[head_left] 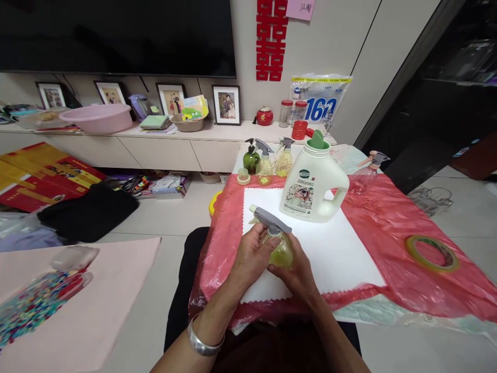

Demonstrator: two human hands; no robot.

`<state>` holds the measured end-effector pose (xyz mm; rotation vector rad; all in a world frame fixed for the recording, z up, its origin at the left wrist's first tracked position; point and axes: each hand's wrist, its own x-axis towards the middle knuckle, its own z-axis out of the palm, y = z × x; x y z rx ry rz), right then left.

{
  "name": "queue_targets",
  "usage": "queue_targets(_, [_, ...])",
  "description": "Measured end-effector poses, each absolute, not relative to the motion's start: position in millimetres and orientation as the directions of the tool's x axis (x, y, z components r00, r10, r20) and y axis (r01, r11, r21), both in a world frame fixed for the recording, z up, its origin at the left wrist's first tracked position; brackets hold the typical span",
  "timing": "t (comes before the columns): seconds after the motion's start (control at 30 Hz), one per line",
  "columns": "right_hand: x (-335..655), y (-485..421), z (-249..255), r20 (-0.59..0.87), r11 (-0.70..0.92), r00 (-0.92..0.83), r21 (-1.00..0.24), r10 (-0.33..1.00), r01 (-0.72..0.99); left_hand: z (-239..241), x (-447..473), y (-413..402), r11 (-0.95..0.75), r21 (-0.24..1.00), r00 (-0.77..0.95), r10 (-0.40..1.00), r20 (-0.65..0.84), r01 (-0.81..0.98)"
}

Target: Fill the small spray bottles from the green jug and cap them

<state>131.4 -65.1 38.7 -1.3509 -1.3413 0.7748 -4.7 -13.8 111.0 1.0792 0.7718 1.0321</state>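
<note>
A clear spray bottle (282, 256) with yellowish liquid and a grey trigger head is held between both hands over the white sheet (330, 259). My left hand (254, 253) is closed around its neck, just below the trigger head. Wrapped round the bottle's body from the other side is my right hand (298, 272). The bottle leans slightly, its nozzle pointing left. Just beyond stands a large white detergent jug (310, 181) with a green spout and no cap on it. A small clear cap (244, 177) lies at the sheet's far left.
Two more spray bottles (264, 168) and a green pump bottle (251, 158) stand at the table's back. A pinkish spray bottle (365, 176) is at the right, beyond a tape roll (432, 253). Red plastic film (392, 233) covers the table. Beads (34, 300) lie on a pink surface at left.
</note>
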Motion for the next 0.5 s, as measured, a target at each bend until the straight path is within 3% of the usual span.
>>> queue_targets(0.3, [133, -67, 46, 0.144, 0.115, 0.119, -0.968, 0.982, 0.223, 91, -4, -12, 0.008, 0.990, 0.341, 0.939, 0.042, -0.142])
queue_targets(0.5, [134, -71, 61, 0.090, 0.046, 0.131, -0.952, 0.987, 0.304, 84, -3, -15, -0.075, 0.996, 0.304, 0.949, 0.083, -0.039])
